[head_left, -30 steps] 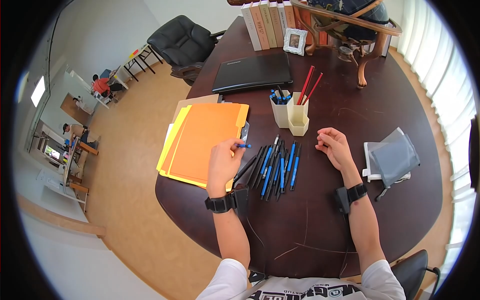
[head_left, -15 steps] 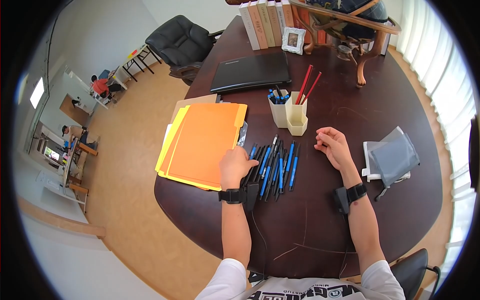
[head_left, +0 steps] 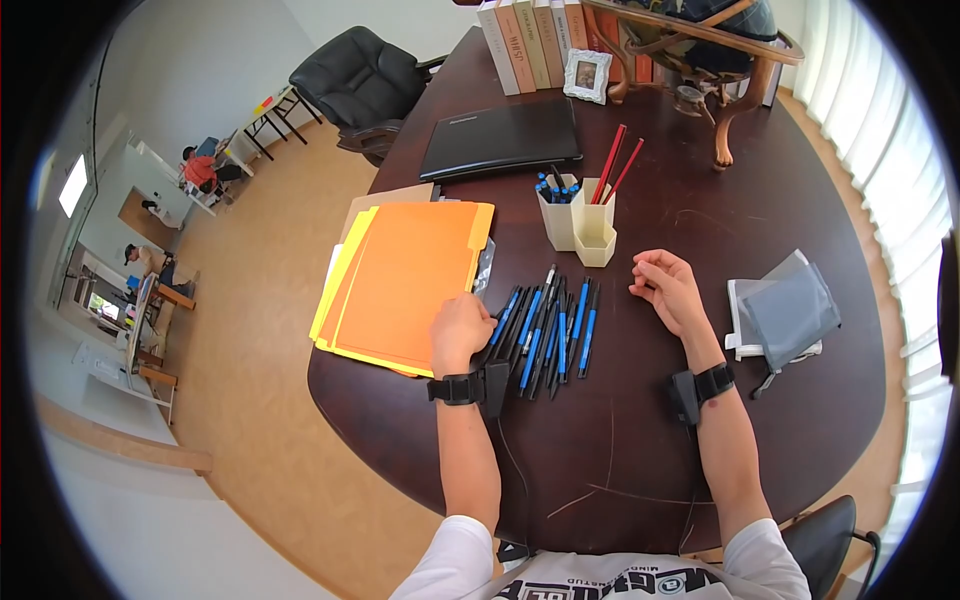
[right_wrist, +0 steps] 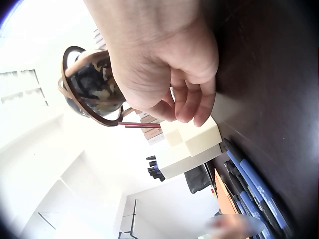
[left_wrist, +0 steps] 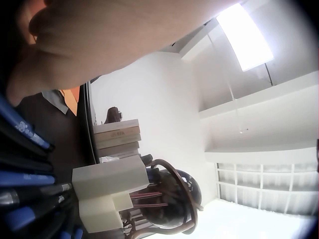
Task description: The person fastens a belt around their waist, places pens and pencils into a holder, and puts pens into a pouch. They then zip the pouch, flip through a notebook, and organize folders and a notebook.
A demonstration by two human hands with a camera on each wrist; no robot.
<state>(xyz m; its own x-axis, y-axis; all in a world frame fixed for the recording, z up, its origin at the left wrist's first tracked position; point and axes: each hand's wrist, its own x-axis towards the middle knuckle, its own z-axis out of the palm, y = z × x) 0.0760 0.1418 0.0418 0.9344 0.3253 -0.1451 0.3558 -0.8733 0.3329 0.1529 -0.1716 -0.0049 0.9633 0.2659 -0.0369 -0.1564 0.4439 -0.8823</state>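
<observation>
Several blue and black pens point(head_left: 558, 335) lie side by side in a loose row on the dark desk. My left hand point(head_left: 461, 328) is at the left end of this row, over the folders' edge, its thumb right against a blue pen point(left_wrist: 25, 127). Its other fingertips are hidden; I cannot tell whether they pinch that pen. To the right of the row, my right hand point(head_left: 668, 290) stays with loosely bent fingers and holds nothing. Beyond the pens stands a cream pen holder point(head_left: 597, 245) with pens in one section and red pencils point(head_left: 612, 165) in another.
Orange and yellow folders point(head_left: 400, 285) are stacked at left. Farther back are a closed black laptop point(head_left: 500, 142), books point(head_left: 530, 45), a white picture frame point(head_left: 587, 75) and a globe point(head_left: 700, 40) on a wooden stand. Mesh pouches point(head_left: 785, 310) lie at right.
My left hand brought a blue pen from the folders' edge to the pens' left end, then shifted slightly left. My right hand has stayed in place.
</observation>
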